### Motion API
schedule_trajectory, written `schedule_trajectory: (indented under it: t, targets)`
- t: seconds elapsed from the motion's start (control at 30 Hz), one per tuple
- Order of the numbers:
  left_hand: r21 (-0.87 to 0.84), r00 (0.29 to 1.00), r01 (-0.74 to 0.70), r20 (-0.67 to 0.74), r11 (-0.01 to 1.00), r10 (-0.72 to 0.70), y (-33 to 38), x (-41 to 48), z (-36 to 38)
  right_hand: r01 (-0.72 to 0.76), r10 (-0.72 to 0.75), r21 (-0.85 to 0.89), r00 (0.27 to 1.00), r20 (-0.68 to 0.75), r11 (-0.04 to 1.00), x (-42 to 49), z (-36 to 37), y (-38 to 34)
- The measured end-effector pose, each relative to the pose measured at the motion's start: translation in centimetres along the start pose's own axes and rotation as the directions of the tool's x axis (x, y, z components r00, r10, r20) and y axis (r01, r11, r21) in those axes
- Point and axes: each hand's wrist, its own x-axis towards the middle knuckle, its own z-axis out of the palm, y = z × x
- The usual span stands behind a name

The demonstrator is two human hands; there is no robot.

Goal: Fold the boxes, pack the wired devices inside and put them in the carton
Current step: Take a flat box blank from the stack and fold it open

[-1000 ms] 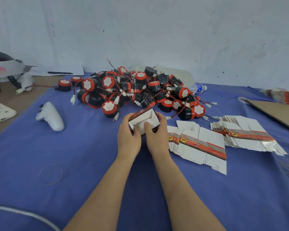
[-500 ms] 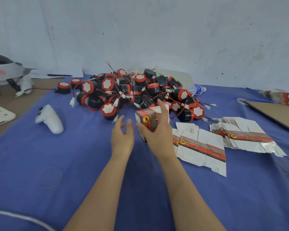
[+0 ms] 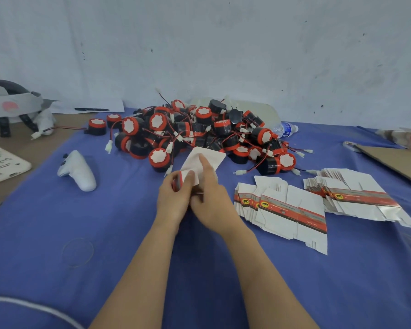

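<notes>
Both hands hold a small white box with a red band above the blue cloth at the centre. My left hand grips its near left end. My right hand holds it from the right, with the forefinger laid along a raised white flap. Behind the box lies a pile of black and red wired devices with white plugs. To the right, two stacks of flat unfolded boxes lie fanned on the cloth.
A white controller lies at the left. A headset and a white tray sit on the brown surface at far left. A water bottle lies behind the pile. Brown cardboard lies at the right edge.
My left hand let go of the box, then took hold of its left end again. The box has been turned over, and its white flap now points up and away.
</notes>
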Motion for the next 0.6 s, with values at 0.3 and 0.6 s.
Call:
schedule_trajectory:
  t: [0.3, 0.6]
  targets:
    - [0.152, 0.983, -0.177, -0.027, 0.972, 0.183, -0.8, -0.2, 0.4, -0.335, 0.249, -0.315, 0.927, -0.281, 0.888, 0.4, -0.6, 1.9]
    - [0.122, 0.956, -0.235, 0.205, 0.964, 0.208, -0.6, -0.6, 1.1, -0.404, 0.408, 0.079, 0.864, -0.295, 0.911, 0.5, -1.5, 1.8]
